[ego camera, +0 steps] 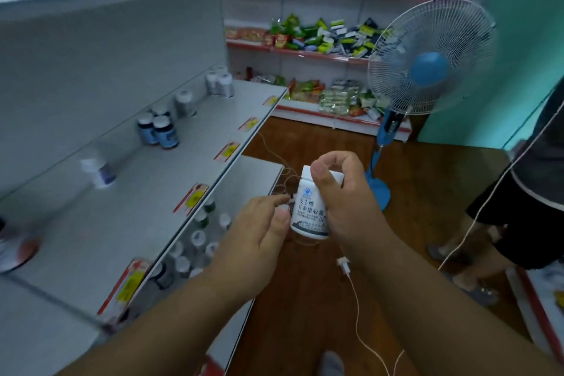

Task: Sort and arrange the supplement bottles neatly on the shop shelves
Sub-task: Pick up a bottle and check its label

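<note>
My right hand (341,192) grips a white supplement bottle (306,214) with a dark base band and printed label, held upright over the floor. Beside it, my left hand (259,229) touches the bottle's lower left side with relaxed fingers. On the grey middle shelf (128,214) stand dark blue-labelled bottles (158,131), a lone white bottle (100,172), one grey bottle (184,102) and a small white-capped group (219,82) at the far end. Several more bottles (195,244) crowd the lower shelf (250,180).
A blue and white standing fan (427,61) stands on the wooden floor (427,180) ahead. Back shelves hold snack packets (320,36). Another person's legs (503,223) are at the right. A white cable (357,308) dangles in front of me. Price tags line the shelf edges.
</note>
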Demonstrator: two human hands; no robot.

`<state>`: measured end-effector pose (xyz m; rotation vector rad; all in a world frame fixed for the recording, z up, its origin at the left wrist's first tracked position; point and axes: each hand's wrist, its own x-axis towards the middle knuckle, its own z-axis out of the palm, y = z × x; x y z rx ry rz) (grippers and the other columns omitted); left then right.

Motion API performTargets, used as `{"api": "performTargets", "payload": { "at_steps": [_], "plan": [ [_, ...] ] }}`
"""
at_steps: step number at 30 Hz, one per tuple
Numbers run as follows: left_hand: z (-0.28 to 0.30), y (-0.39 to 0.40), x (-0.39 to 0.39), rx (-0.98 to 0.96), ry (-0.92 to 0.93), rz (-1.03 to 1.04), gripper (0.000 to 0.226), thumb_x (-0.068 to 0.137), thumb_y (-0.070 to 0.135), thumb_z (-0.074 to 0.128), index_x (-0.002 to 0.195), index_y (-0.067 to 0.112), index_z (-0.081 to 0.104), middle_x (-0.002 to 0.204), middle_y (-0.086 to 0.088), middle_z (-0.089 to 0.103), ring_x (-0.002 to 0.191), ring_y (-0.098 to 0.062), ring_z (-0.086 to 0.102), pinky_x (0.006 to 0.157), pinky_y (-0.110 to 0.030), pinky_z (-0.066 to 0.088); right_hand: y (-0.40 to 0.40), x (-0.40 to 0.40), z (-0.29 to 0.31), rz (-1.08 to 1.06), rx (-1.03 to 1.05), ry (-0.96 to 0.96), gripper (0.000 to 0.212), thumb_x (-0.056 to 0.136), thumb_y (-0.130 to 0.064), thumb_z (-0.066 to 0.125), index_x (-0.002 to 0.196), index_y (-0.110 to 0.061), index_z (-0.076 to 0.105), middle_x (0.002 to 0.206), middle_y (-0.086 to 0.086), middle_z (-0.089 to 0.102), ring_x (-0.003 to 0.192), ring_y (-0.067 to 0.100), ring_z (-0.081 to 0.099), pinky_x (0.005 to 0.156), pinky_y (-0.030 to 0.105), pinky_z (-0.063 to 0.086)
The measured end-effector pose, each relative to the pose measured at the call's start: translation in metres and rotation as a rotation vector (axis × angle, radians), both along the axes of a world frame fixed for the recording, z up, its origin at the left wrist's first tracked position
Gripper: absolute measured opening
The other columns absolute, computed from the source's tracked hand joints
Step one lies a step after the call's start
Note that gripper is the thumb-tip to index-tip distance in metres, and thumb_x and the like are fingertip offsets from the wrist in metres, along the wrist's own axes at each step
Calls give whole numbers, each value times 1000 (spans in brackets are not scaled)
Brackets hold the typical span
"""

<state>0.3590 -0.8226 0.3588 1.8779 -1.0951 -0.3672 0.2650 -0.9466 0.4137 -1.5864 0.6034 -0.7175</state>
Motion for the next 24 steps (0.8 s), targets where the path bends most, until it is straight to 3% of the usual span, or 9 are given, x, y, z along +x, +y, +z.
{"api": "performTargets", "payload": {
  "at_steps": [4, 7, 11, 17, 21, 24],
  "plan": [
    [-13, -83, 29, 35, 36, 27, 60, 91, 73, 13, 123, 40, 52, 117, 14, 55, 118, -2, 48, 94, -22, 39, -84, 29, -12, -19, -77, 13, 21, 94, -37, 57, 108, -24, 48, 95, -3, 57, 73, 3, 64, 62, 23, 58],
    [-9, -136, 55, 34, -59, 52, 70, 86, 74, 12, 134, 36, 46, 130, 15, 50, 118, 4, 43, 95, -16, 33, -147, 64, -9, 42, -143, 33, 22, 93, -38, 58, 108, -25, 48, 96, -8, 55, 72, -5, 60, 62, 17, 54],
    [-2, -187, 95, 75, -76, 167, 57, 89, 74, 11, 129, 47, 41, 128, 20, 48, 116, 10, 40, 91, -8, 27, -209, 120, -2, 188, -127, 45, 23, 93, -30, 62, 110, -22, 49, 95, -6, 56, 70, -6, 59, 61, 16, 52],
    [-19, -236, 176, 129, -78, 340, 76, 81, 82, 6, 137, 45, 40, 140, 18, 45, 127, -2, 40, 106, -36, 38, -269, 221, -8, 356, -56, 58, 34, 91, -24, 66, 118, -16, 47, 100, -6, 55, 73, -10, 60, 58, 11, 50],
    [-31, -269, 249, 40, -115, 347, 77, 88, 76, 13, 133, 28, 52, 130, 6, 57, 119, -8, 50, 102, -41, 42, -305, 297, -14, 397, -94, 108, 43, 87, -28, 72, 122, -24, 47, 114, -8, 55, 94, 2, 60, 67, 10, 51],
    [-32, -298, 300, 74, -150, 362, 82, 89, 75, 12, 132, 20, 55, 127, 1, 59, 114, -13, 53, 97, -43, 44, -331, 340, -11, 426, -65, 99, 49, 83, -18, 76, 123, -22, 47, 112, -10, 53, 92, 3, 59, 66, 8, 51]
  ]
}}
